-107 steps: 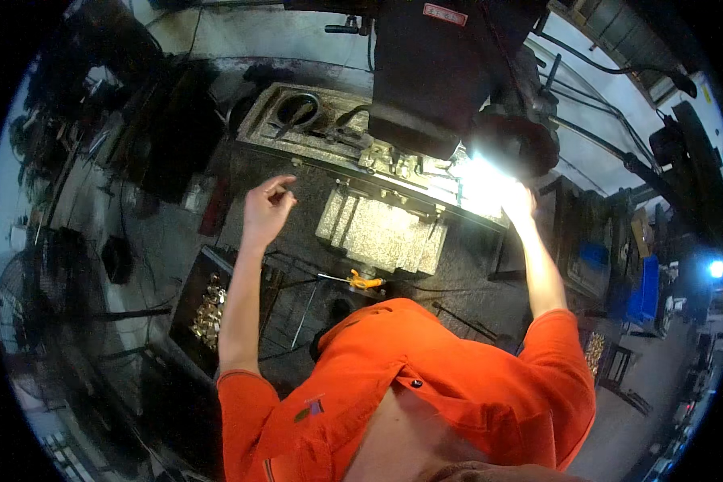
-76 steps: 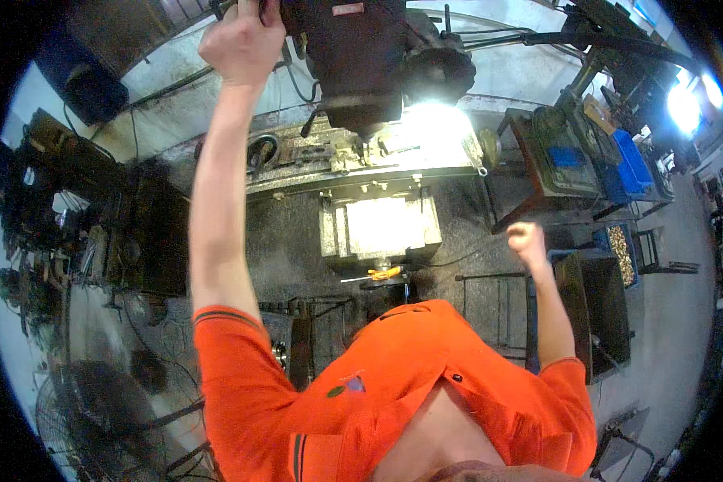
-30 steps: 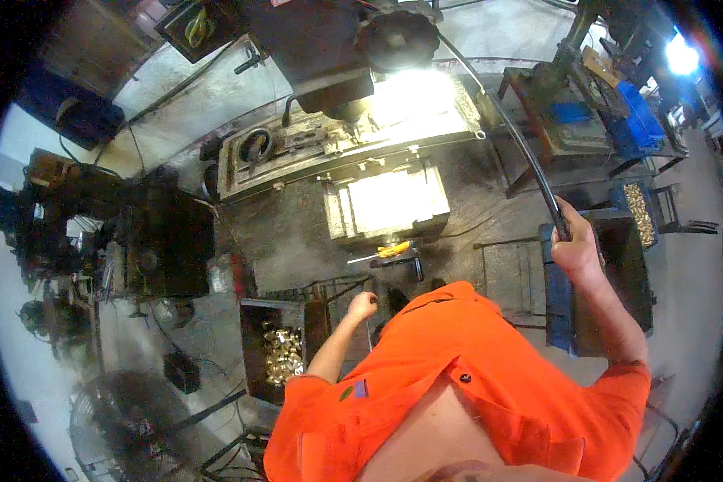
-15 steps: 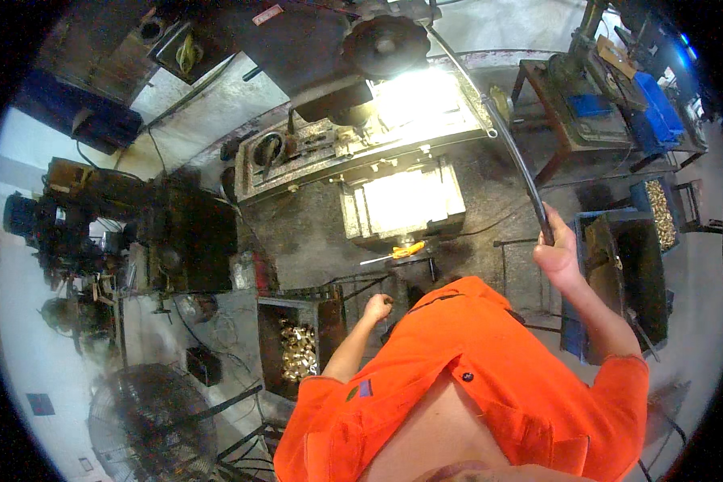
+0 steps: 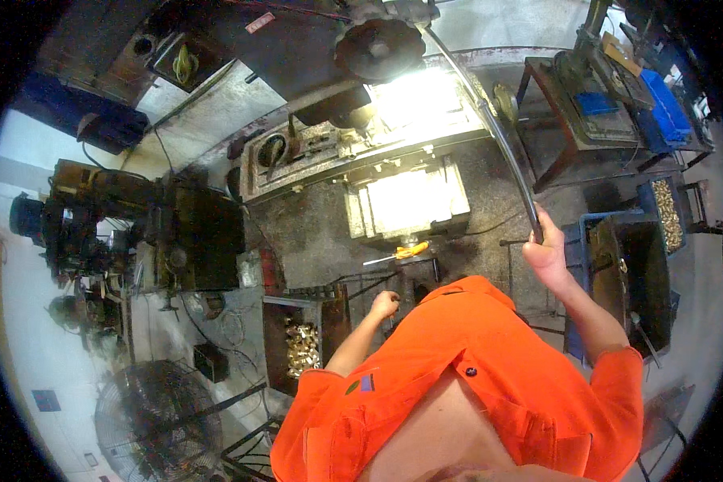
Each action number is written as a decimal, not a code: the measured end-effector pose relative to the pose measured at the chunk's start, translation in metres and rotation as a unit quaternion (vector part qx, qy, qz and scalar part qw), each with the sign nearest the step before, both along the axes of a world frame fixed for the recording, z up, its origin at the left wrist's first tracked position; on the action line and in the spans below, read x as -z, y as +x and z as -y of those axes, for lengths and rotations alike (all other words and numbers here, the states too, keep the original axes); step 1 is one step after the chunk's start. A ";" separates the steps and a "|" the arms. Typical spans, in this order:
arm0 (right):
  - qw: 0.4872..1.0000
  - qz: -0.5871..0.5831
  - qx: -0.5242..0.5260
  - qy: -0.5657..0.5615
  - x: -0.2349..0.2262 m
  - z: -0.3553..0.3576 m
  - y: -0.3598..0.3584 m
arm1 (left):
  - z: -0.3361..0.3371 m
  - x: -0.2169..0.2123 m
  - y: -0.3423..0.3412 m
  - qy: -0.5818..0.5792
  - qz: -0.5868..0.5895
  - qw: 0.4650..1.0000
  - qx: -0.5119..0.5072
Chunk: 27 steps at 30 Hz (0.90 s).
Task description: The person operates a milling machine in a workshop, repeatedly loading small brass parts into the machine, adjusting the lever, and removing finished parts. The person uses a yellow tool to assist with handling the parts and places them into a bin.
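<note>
My right hand (image 5: 545, 255) is wrapped round the lower end of a long lever (image 5: 512, 153), a metal bar with a black grip. The bar rises from my hand to the machine head at the top. My left hand (image 5: 386, 304) hangs low by my lap with its fingers curled; whatever may be in them is hidden. Ahead of me is the machine's bed (image 5: 329, 167), with a brightly lit block (image 5: 406, 201) standing in front. A yellow-handled screwdriver (image 5: 410, 251) lies at the block's near edge, beyond my left hand.
To my left stands a dark bin (image 5: 275, 353) with brass-coloured parts (image 5: 303, 352). On the right are a deep dark bin (image 5: 649, 281) and a blue tray of small parts (image 5: 665, 213). A caged fan (image 5: 157, 418) stands at lower left, a steel table (image 5: 554, 120) at upper right.
My right hand and the lever's grip have shifted slightly to the left. The whole view has moved a little; my left hand stays curled by my lap.
</note>
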State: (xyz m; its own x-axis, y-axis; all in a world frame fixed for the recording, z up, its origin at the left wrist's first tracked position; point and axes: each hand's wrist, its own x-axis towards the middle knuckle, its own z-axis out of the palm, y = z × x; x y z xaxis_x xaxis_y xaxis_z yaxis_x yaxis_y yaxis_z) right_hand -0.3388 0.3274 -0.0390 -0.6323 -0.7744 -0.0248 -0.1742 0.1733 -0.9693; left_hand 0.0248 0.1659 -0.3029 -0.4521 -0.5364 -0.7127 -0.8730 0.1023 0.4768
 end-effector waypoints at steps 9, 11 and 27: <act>1.000 -0.022 0.012 -0.006 0.020 0.007 -0.003 | -0.002 -0.007 -0.005 -0.001 0.017 1.000 0.008; 1.000 -0.018 0.014 -0.018 0.026 0.010 -0.003 | -0.001 -0.005 -0.003 -0.004 0.023 1.000 0.009; 0.993 -0.103 0.065 -0.004 0.075 0.035 -0.013 | 0.001 0.012 0.006 -0.008 0.005 1.000 -0.015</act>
State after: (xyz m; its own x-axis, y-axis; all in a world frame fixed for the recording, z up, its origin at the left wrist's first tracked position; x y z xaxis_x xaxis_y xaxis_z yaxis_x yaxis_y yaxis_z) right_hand -0.3521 0.2924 -0.1139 -0.7173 -0.6861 0.1212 -0.3455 0.1993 -0.9170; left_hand 0.0305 0.1648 -0.3153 -0.4291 -0.5613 -0.7077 -0.8801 0.0836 0.4673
